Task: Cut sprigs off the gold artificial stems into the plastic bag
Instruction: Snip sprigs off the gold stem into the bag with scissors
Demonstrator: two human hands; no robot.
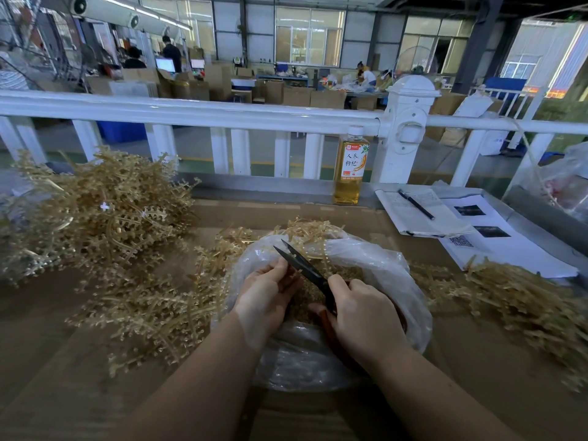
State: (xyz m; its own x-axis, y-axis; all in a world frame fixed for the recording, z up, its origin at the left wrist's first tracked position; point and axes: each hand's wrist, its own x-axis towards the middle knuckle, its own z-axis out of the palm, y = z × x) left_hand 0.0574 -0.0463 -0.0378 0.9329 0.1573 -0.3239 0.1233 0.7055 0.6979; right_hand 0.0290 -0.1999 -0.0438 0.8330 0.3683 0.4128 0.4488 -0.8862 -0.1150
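Hovering over the open plastic bag (375, 259), blades parted, black snips (304, 267) are gripped in the right hand (366, 316). A short gold sprig, mostly hidden, is pinched by the left hand (265, 297) just beside the blades, pointing away. Uncut gold stems (105, 214): 3 heaps approx., left nearest. 1 bag, 1 tea bottle (350, 167).

Clear glossy plastic bag (381, 265), matt black metal snips (302, 265), gold plastic stems (105, 211), brown cardboard tabletop (63, 377).
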